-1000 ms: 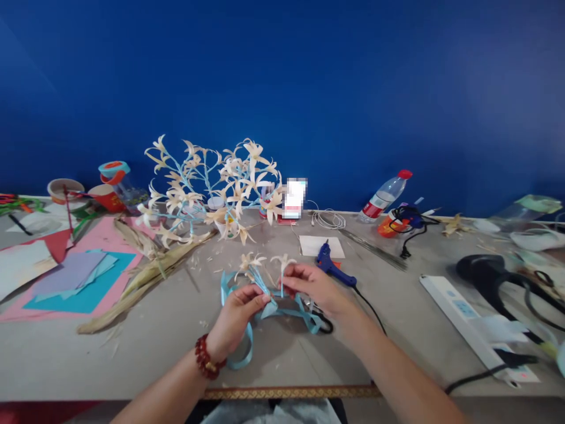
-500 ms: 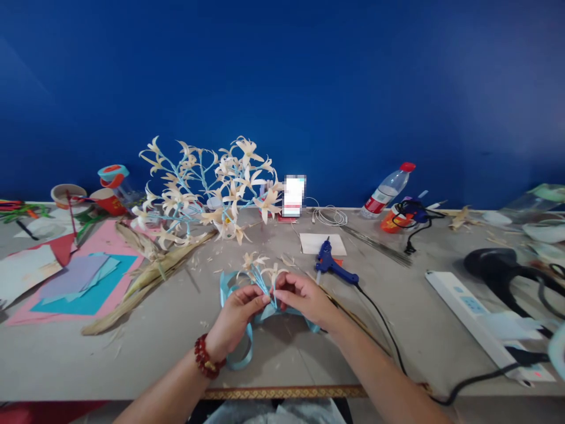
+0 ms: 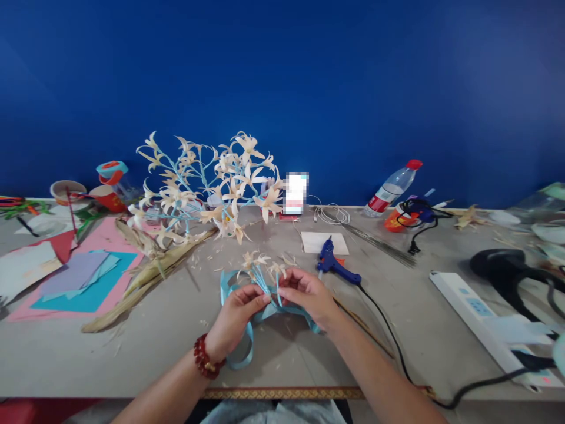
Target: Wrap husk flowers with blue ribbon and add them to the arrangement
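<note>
My left hand (image 3: 236, 318), with a red bead bracelet at the wrist, pinches the blue stems of a small bunch of cream flowers (image 3: 253, 262) over the table. Close beside it, my right hand (image 3: 306, 294) pinches another small cream flower (image 3: 278, 270) by its stem, held against the bunch. A light blue ribbon (image 3: 242, 347) loops on the table under both hands. Behind them stands a large branching spray of cream flowers on blue stems (image 3: 207, 182).
A blue glue gun (image 3: 333, 266) with a black cord lies right of my hands. Coloured paper sheets (image 3: 79, 277) and dried husks (image 3: 150, 274) lie left. A water bottle (image 3: 391, 189), a white power strip (image 3: 481, 321), cups and cables crowd the back and right.
My right hand has brought its single flower leftward from a gap beside the bunch until it meets the stems in my left hand. The left hand has stayed in place.
</note>
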